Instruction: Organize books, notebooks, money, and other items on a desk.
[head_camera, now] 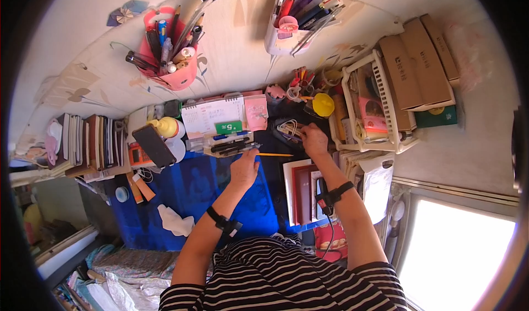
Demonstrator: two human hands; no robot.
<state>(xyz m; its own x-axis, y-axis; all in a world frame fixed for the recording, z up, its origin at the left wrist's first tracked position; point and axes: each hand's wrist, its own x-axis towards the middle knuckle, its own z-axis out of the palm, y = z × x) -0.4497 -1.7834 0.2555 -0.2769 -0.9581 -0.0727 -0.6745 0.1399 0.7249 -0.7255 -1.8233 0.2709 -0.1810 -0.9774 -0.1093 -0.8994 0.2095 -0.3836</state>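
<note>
My left hand (244,169) reaches over the blue desk top (256,203), its fingertips at the near end of a row of black and clear pens (231,146). Whether it grips one of them is hidden. Just right of those fingertips lies a yellow pencil (274,154). At the right, my right hand (315,139) has its fingers at the edge of a small dark tray (285,139). A bundled white cable (288,127) and some thin sticks or pens lie in that tray. What the right fingers hold cannot be made out.
Behind the pens stands a desk calendar (213,114). A phone (153,145) leans by a yellow-topped bottle (167,127) on the left. A cream plastic rack (351,104) and several books (303,193) are at the right. Crumpled white tissue (175,221) lies near the front. Pen holders (173,77) hang on the wall.
</note>
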